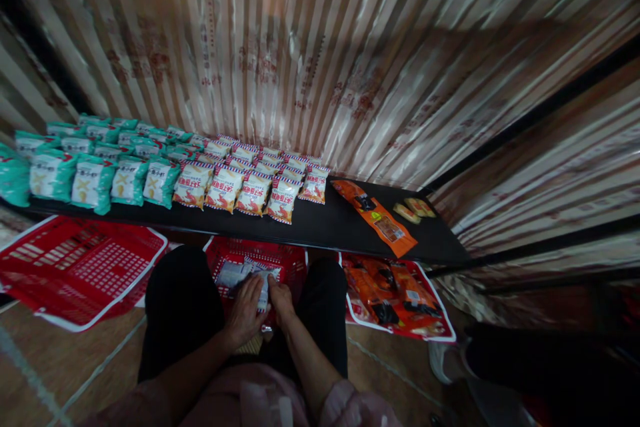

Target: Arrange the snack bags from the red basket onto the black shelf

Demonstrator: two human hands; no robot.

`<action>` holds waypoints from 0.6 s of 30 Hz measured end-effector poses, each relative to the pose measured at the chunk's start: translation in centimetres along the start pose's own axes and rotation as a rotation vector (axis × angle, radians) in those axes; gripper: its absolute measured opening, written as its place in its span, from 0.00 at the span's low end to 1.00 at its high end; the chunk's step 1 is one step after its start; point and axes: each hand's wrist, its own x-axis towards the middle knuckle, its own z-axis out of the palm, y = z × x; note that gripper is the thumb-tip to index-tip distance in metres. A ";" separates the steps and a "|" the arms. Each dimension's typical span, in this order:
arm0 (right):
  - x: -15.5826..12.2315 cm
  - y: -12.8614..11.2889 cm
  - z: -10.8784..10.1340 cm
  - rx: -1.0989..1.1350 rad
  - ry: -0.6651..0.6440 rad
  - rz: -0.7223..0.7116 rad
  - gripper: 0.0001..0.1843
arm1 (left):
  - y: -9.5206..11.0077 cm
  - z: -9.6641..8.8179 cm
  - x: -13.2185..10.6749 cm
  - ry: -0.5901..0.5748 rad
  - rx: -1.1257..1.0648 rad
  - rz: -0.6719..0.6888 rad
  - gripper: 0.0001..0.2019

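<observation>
Low between my knees, my left hand (pixel 246 312) and my right hand (pixel 281 300) grip a small pale snack bag (pixel 263 289) from both sides, fingers closed on it. Beneath is a red plastic basket (pixel 293 255), where another pale snack bag (pixel 232 273) lies by my left fingertips. The print on these bags is too dim to read. On the black shelf in front stand rows of white and orange snack bags (pixel 253 195) with striped edges. Left of those, rows of teal and white snack bags (pixel 93 181) stand close together.
A long orange packet (pixel 379 219) and small yellowish packets (pixel 414 209) lie on the black shelf (pixel 320 230). An empty-looking red basket (pixel 95 267) sits left; a basket of orange packets (pixel 395 293) sits right. Behind hangs a striped plastic curtain (pixel 280 47). A shoe (pixel 440 361) shows lower right.
</observation>
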 end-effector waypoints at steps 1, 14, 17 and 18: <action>-0.1 -0.2 0.0 -0.014 -0.007 0.014 0.25 | 0.0 -0.1 0.1 0.021 -0.012 -0.017 0.25; -0.1 0.2 0.6 -0.199 0.228 -0.201 0.30 | 0.0 -1.5 1.9 0.158 -0.133 -0.145 0.18; 0.1 0.3 0.7 -0.214 0.329 -0.338 0.32 | -0.1 -1.7 2.3 0.188 -0.135 -0.146 0.19; 0.2 0.3 0.7 -0.234 0.350 -0.382 0.31 | -0.2 -1.7 2.5 0.193 -0.140 -0.144 0.19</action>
